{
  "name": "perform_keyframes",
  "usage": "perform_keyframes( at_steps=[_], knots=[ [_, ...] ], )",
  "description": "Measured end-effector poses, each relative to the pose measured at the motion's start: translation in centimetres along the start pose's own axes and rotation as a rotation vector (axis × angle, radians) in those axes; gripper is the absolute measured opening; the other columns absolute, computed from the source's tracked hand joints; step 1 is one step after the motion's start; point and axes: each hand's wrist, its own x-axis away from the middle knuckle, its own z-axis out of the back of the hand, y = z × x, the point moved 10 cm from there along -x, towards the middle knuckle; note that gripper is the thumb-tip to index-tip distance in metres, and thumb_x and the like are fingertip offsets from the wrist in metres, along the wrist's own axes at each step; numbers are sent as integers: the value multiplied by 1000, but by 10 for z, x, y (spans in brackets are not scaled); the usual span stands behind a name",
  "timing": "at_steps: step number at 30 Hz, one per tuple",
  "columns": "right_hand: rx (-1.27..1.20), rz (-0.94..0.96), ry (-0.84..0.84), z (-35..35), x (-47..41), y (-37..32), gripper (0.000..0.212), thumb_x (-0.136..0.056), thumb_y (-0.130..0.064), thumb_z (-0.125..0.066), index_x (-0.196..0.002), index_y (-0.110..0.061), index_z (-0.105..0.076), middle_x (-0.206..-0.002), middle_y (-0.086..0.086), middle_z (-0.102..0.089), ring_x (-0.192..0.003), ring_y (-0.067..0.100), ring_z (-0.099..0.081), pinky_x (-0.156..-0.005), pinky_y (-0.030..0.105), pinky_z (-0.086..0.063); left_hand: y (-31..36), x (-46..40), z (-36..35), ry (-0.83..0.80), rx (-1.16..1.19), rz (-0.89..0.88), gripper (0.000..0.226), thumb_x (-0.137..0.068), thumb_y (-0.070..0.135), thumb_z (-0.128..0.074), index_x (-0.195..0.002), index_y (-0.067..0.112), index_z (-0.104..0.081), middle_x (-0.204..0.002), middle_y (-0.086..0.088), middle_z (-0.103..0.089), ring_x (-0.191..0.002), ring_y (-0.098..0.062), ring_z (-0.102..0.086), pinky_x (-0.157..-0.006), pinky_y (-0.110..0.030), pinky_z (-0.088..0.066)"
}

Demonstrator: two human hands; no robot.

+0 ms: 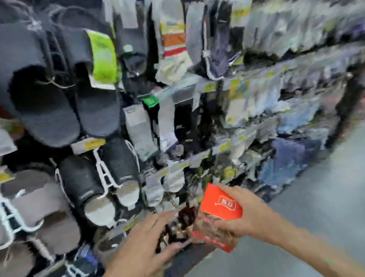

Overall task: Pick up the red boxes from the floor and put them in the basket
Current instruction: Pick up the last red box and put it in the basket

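before the shelves right hand [240, 217] grips tilted red box [219, 211], left hand [140, 244] spread.

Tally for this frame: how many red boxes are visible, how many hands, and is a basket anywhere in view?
Red boxes: 1, the red box, gripped by the right hand
Hands: 2, the right hand and the left hand, whose fingers are spread and hold nothing
Baskets: 0 in view
Total: 3

Sock racks [292, 39] smeared by motion blur, red box [220, 206] partly hidden under right hand [243, 217] (print illegible)
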Motion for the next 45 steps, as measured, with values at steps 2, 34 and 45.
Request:
perform_keyframes(
  at_steps=[2, 34, 45],
  knots=[
    [-11, -65, 88, 49, 12, 39, 99, -63, -76, -71, -147, -40, -34, -114, -14, -54, -103, 7, -55, -91, 32, -49, 38, -52, -8, -22, -4, -93, 68, -92, 72, -45, -148, 34, -36, -147, 10, -47, -133, -9, -44, -109, -18, -26],
    [33, -852, 738, 554, 96, 737, 87, -64, -73, -73, -140, -46, -40, -112, -22, -53, -101, -2, -51, -87, 24, -47, 590, -823, -403, -327, 246, -919, 73, -88, 78, -42, -151, 45, -22, -151, 29, -24, -138, 7, -25, -111, -18, -24],
    [30, -1155, 908, 700, 127, 995, 100, -61, -79, -70, -147, -42, -34, -136, -21, -48, -119, 4, -50, -102, 35, -44, 825, -1052, -570, -451, 274, -1165, 70, -91, 73, -42, -150, 36, -31, -149, 18, -36, -135, -2, -37, -110, -17, -25]
  ],
)
